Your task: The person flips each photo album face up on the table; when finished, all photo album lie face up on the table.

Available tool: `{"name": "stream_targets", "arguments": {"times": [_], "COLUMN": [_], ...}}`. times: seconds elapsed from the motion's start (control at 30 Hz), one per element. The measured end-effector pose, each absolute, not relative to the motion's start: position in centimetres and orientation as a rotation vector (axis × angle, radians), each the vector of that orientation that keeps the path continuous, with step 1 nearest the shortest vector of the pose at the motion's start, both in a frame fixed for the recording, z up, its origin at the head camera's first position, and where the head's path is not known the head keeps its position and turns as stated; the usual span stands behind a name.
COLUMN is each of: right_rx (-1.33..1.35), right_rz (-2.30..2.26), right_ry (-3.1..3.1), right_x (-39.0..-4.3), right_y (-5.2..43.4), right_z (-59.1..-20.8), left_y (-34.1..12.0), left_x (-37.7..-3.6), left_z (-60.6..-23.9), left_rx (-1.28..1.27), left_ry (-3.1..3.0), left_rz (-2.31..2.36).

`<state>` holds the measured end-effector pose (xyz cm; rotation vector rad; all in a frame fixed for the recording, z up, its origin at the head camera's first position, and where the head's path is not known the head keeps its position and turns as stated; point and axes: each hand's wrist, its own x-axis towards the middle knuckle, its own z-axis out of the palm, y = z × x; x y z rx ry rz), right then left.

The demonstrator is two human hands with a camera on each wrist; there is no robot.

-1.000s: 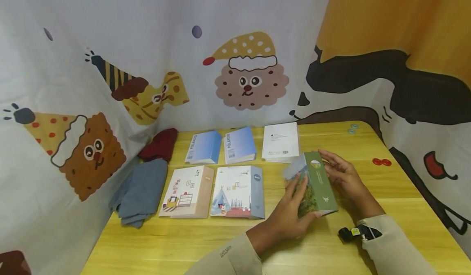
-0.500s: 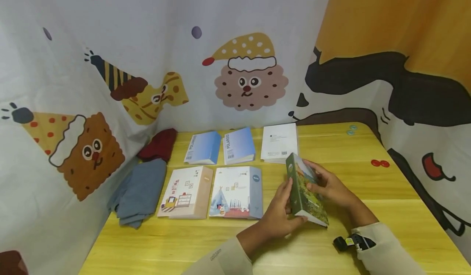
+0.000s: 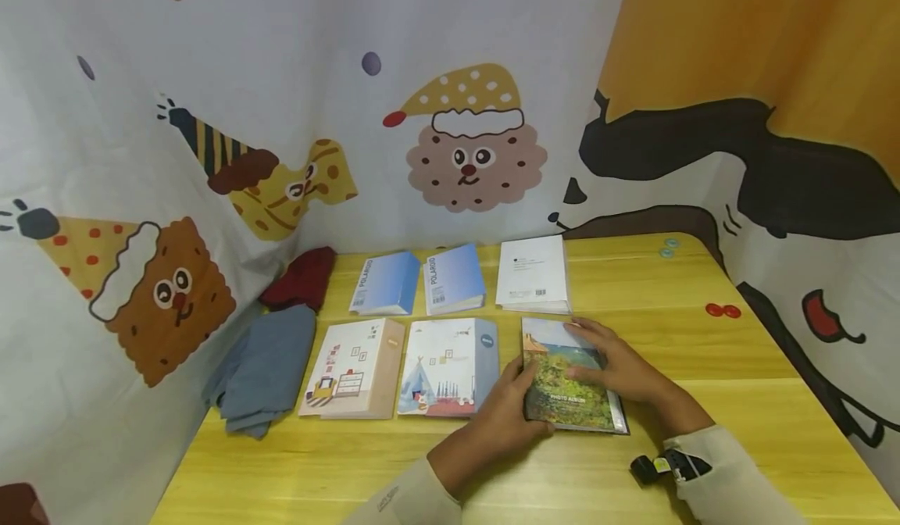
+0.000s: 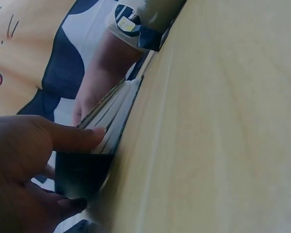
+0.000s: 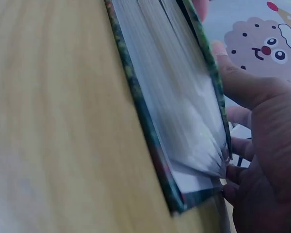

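Note:
A photo album with a landscape cover lies front up, low over the table, right of the other albums. My left hand holds its spine side; in the left wrist view the thumb presses the page ends at the near edge and the fingers are at the dark spine. My right hand grips the album's far right part, thumb on the cover. From the right wrist, the white page edges fan slightly between the covers, and several fingers reach around the far end.
To the left stand a tent-picture album and a peach-spined album. Behind are two blue albums and a white one. Blue-grey cloth and dark red cloth lie left; red discs lie right.
The album has been turned from showing its green spine to lying cover up, and has come left and down toward the table. Both hands have moved with it.

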<state>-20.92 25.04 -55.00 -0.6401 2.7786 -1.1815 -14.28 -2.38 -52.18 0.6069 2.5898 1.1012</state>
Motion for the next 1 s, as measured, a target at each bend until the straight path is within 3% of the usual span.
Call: {"name": "stream_targets", "arguments": {"times": [0.33, 0.57, 1.0], "right_rx": [-0.719, -0.73, -0.866], "right_rz": [-1.02, -0.954, -0.89], "right_ry": [2.906, 2.948, 2.564], "right_x": [-20.5, -20.5, -24.2], "right_y": [23.9, 22.1, 16.2], "right_z": [-54.5, -52.1, -47.7], "left_y": [-5.8, -9.3, -11.6], "left_x": [-14.4, -15.5, -16.7], "left_z": [-50.0, -49.6, -50.8], "left_rx": [0.764, 0.807, 0.752], "left_ry": [2.711, 2.774, 2.772], "left_rz": [0.891, 0.745, 0.774]}}
